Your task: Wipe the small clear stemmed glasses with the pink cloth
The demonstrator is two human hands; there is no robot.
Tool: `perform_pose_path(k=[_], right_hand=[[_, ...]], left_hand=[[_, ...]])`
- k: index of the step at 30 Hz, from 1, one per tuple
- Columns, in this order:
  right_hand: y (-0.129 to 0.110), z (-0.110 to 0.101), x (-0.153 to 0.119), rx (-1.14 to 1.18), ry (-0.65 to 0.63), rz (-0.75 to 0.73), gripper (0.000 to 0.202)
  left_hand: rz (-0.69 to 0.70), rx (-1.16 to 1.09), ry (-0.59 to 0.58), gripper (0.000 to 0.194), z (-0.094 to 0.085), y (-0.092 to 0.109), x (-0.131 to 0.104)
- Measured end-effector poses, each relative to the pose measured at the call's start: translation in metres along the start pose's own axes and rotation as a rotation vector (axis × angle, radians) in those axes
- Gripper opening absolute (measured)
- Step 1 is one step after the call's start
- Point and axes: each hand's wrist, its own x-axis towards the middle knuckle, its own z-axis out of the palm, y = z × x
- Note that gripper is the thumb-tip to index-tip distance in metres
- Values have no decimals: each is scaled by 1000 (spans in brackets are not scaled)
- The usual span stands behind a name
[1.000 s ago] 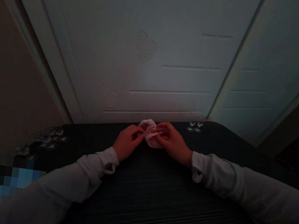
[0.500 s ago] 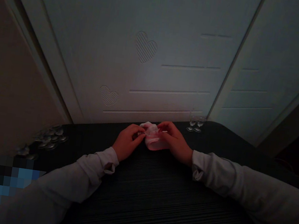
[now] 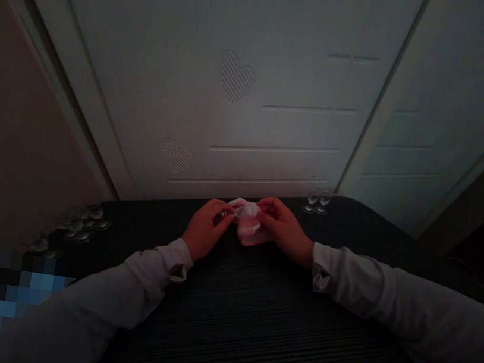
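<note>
Near the back edge of the dark table, my left hand [image 3: 206, 229] pinches a small clear stemmed glass [image 3: 240, 212] at its left end. The glass looks tipped on its side, its bowl towards my right hand. My right hand [image 3: 286, 231] is closed on a pink and white cloth [image 3: 249, 235] that bunches around the bowl and hangs down to the tabletop. Part of the bowl is covered by the cloth and my right fingers. Dim light blurs the finer outlines.
Two small stemmed glasses [image 3: 316, 201] stand upright at the back right, near the white panel [image 3: 283, 79] with carved hearts. A cluster of several similar glasses [image 3: 83, 222] is at the left edge of the dark table [image 3: 222, 323]. A blurred-out patch covers the lower left.
My right fingers have shifted slightly on the cloth, and its front fold now hangs differently, showing a white edge. The glass bowl shows a little more. My left hand stays nearly in place.
</note>
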Motion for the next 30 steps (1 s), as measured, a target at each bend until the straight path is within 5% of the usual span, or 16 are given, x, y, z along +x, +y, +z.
perform_pose_path(k=[6, 16, 25, 30], right_hand=[[-2, -3, -1, 153, 106, 1, 18], [-5, -1, -5, -52, -31, -37, 25], [-12, -4, -8, -154, -286, -28, 25], [-11, -3, -9, -277, -285, -66, 20]], left_hand=[[8, 46, -19, 11, 2, -4, -1], [58, -42, -36, 10, 1, 0, -1], [170, -47, -95, 17, -1, -2, -4], [191, -29, -82, 16, -2, 1, -5]])
